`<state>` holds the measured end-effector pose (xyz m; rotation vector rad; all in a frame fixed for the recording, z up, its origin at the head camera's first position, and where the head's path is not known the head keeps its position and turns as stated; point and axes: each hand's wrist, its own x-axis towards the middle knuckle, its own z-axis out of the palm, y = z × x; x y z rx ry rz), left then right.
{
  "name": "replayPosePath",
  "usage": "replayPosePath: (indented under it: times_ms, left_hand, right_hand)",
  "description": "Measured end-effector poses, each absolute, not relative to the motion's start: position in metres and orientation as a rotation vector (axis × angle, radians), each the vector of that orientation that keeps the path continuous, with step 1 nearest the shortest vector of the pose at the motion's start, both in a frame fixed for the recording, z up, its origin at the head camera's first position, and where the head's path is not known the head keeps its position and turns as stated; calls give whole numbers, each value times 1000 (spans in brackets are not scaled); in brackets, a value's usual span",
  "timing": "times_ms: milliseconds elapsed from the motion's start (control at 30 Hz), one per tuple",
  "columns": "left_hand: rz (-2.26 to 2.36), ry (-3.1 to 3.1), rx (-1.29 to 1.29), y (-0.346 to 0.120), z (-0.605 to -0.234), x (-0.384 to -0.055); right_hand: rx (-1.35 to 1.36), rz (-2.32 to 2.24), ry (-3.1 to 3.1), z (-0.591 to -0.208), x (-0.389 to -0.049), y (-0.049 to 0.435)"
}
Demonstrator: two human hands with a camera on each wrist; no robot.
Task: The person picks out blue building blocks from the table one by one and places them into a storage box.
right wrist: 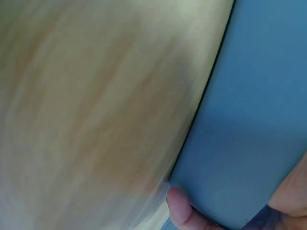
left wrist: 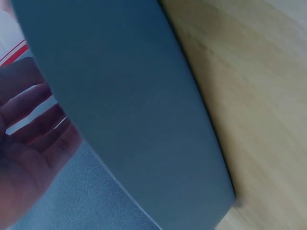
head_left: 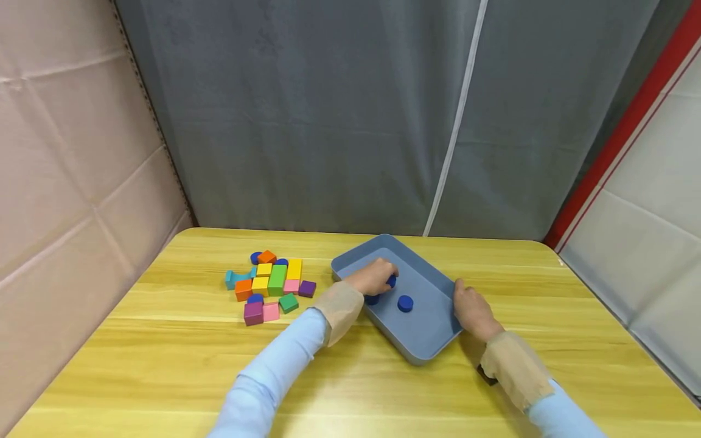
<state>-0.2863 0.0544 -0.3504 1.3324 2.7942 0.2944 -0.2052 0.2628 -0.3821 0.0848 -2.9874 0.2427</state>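
My left hand [head_left: 373, 277] reaches over the near-left wall of a grey-blue tray [head_left: 424, 334]. Its fingers curl down at a blue round block [head_left: 391, 281], which shows partly under the fingertips. In the left wrist view the tray wall hides the fingertips. Another blue round block [head_left: 405, 303] lies flat on the tray floor, and a third blue block [head_left: 372, 299] is partly covered by the left hand. My right hand [head_left: 474, 310] grips the tray's right end, its thumb [right wrist: 180, 206] against the outer wall in the right wrist view.
Left of the tray, coloured blocks lie grouped on the wooden table [head_left: 181, 365]: a green block [head_left: 277, 280], a purple block [head_left: 254, 314], a light-blue arched block [head_left: 238, 278] and several others. A grey curtain [head_left: 306, 121] hangs behind the table.
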Motion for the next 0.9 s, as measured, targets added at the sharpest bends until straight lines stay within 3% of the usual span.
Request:
replayPosePath:
  times_ms: [900]
  left_hand:
    - [243,2758,1210,67,-350,-286]
  right_hand:
    - [94,191,-2964,-385,-205,264]
